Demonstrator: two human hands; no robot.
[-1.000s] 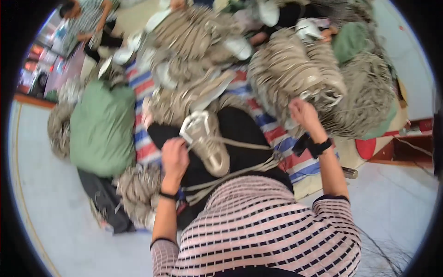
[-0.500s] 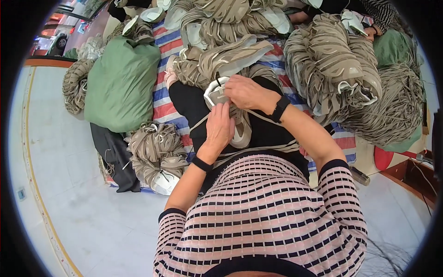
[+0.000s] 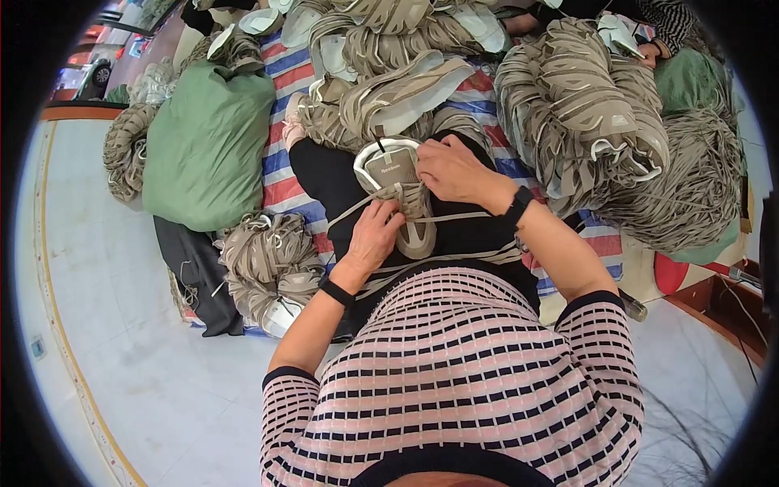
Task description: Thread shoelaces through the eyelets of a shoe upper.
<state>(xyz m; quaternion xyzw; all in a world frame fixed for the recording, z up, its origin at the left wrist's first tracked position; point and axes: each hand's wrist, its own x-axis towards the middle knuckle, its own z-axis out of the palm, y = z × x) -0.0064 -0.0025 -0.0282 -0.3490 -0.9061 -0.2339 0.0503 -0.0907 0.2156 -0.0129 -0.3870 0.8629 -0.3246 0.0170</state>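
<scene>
A beige shoe upper (image 3: 417,237) lies across my black-trousered lap, toe toward me, with its white-lined collar spread and a grey-brown tongue (image 3: 391,168) showing. Flat beige shoelaces (image 3: 461,217) run out from it to both sides. My left hand (image 3: 375,235) is closed at the lacing area, thumb and fingertips pressed to the left side of the upper. Higher up, my right hand (image 3: 458,173) pinches the right edge of the collar beside the tongue. Whether either fingertip also grips a lace is hidden.
Beyond my lap, bundled uppers (image 3: 381,101) lie on a striped sheet (image 3: 286,166). A green sack (image 3: 209,146) and a small bundle (image 3: 272,260) sit left. At right are a large bundle (image 3: 584,105) and heaped laces (image 3: 682,187). Another person's hand (image 3: 649,53) shows at the upper right.
Both hands have drawn away from the tongue: the left down to the lacing, the right over to the collar's right edge. The tongue is now uncovered.
</scene>
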